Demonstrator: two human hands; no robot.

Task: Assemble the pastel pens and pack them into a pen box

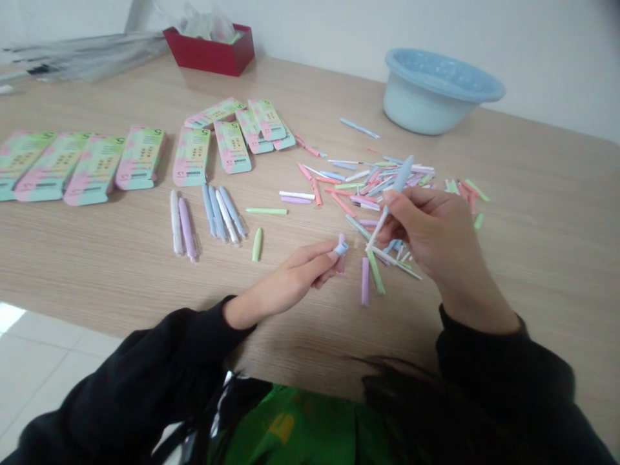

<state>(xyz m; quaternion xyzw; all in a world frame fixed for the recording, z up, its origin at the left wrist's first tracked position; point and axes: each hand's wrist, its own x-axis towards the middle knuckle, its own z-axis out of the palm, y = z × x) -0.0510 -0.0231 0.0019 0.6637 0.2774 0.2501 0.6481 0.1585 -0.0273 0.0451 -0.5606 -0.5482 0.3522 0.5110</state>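
Note:
My right hand (426, 226) is closed on a light blue pen barrel (403, 173), held tilted with a thin white refill pointing down toward the table. Between the thumb and fingers of my left hand (305, 268) is a small light blue pen part (341, 248); its exact kind is not clear. A purple piece shows just behind those fingers. Under and beyond my right hand spreads a pile of loose pen parts (372, 181) in blue, pink, green, purple and white. A purple tube (365, 281) and a green tube (375, 272) lie nearest me.
Assembled-looking pens (225, 213) lie in small groups at left, near a green barrel (257, 245). Behind them are several printed cartons (140, 157). A red box (213, 55) holding clear plastic, clear wrapping (97, 57) and a blue basin (426, 103) stand along the back.

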